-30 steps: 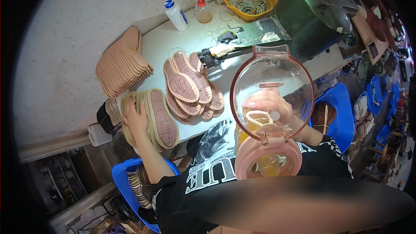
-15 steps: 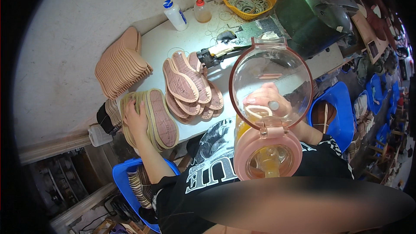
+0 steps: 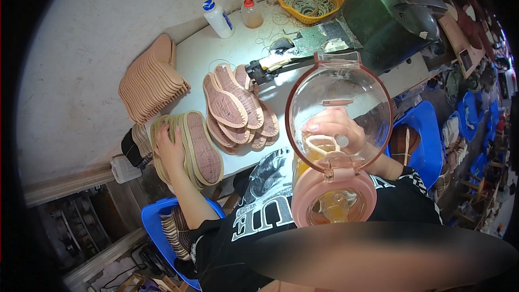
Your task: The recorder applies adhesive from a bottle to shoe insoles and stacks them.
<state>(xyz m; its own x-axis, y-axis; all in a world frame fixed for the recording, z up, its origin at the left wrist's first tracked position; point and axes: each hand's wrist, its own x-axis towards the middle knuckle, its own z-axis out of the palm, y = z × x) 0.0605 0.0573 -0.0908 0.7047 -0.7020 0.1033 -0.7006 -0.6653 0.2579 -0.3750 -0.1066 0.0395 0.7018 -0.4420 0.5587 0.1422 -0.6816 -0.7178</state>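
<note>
- Near nine o'clock: resting left hand (image 3: 171,150), loosely open, on stacked green-edged soles (image 3: 204,151).
- At three: curling right hand (image 3: 346,128) around bottle (image 3: 300,170), seen through raised clear lid (image 3: 339,89).
- Between four and five: bottle's pink collar (image 3: 361,197).
- Just before eleven: heaped pinkish insoles (image 3: 238,103).

over there a stack of pads (image 3: 154,84) is sitting by the wall (image 3: 97,38), behind a row of soles (image 3: 204,151) where the left hand (image 3: 169,148) is resting. right of these, a heap of insoles (image 3: 230,105) is lying on the table (image 3: 227,51). two bottles (image 3: 218,21) are standing behind it, left of a basket (image 3: 294,6) and a machine (image 3: 378,27). the right hand (image 3: 335,127) is holding a drinking bottle (image 3: 303,200) between a left bin (image 3: 154,227) and a right bin (image 3: 431,146).
</note>
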